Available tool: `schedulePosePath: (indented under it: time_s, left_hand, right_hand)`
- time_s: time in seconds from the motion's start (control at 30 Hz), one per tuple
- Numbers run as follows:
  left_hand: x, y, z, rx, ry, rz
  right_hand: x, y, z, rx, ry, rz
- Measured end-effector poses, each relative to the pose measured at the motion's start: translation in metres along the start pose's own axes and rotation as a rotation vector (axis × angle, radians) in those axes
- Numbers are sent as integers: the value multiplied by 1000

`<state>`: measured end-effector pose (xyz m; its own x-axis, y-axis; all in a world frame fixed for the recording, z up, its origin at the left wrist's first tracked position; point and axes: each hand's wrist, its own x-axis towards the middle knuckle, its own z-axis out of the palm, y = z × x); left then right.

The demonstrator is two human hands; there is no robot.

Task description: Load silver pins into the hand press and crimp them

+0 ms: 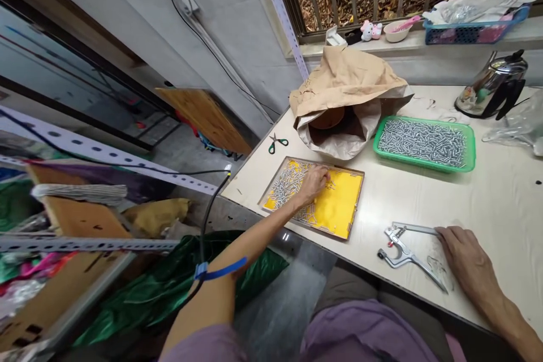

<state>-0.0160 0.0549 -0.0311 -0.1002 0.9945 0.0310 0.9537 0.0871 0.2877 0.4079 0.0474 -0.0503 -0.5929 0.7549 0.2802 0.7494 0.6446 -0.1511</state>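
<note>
My left hand (314,184) reaches over a shallow tray (360,198) with a yellow bottom. Its fingers are pinched together at the edge of the pieces; what lies between them is too small to make out. Small silver metal pins (282,185) are heaped over the tray's left side, and the yellow at the right is mostly bare. My right hand (464,254) lies on the table with its fingers curled over the handle end of silver C-jawed press pliers (409,254). The pliers rest on the tabletop with their handles spread apart.
A green tub (470,150) full of similar silver pins stands behind the pliers. Left of it sits an open brown paper bag (356,79). Green-handled scissors (278,143) lie near the table's left edge. A metal kettle (487,85) stands at the back right. A black cable (207,209) runs by my left arm.
</note>
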Motion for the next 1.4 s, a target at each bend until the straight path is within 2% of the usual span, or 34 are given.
schedulePosePath:
  time_s: [0.13,0.27,0.4,0.5,0.67,0.77,0.87,0.93,1.0,1.07,1.13,1.2,1.4]
  left_hand:
    - [-9,-4,2,-28,23,47]
    - [-7,-4,2,-31,-33,166]
    - [-15,-13,-5,-31,-115,286]
    - [-25,-20,-11,7,-134,346]
    - [-34,-17,-20,149,-201,366]
    - [-38,6,-21,66,-140,307]
    - [-49,53,-17,-277,-98,212]
    - [-60,90,-11,-557,-214,87]
    - [-70,124,-3,-780,-397,-81]
    - [-77,148,8,-918,-555,-245]
    - [-80,160,17,-959,-635,-372]
    - [-79,163,24,-921,-664,-448]
    - [-76,167,26,-767,-765,-522]
  right_hand:
    - [1,-2,-3,-8,32,-20]
    - [3,-4,-4,-28,59,-45]
    - [2,-5,-4,-42,64,-45]
    - [0,-4,-1,-36,72,-23]
    - [1,-1,2,-34,70,-18]
    - [4,-6,-3,-35,5,19]
    - [4,-20,-15,-27,-58,95]
    - [1,-33,-24,-21,-94,115]
    - [-5,-47,-32,7,-149,83]
    - [-12,-57,-37,49,-211,41]
    - [-20,-62,-38,88,-266,13]
    - [-25,-62,-36,118,-301,-1]
    - [-24,-58,-28,94,-266,-9]
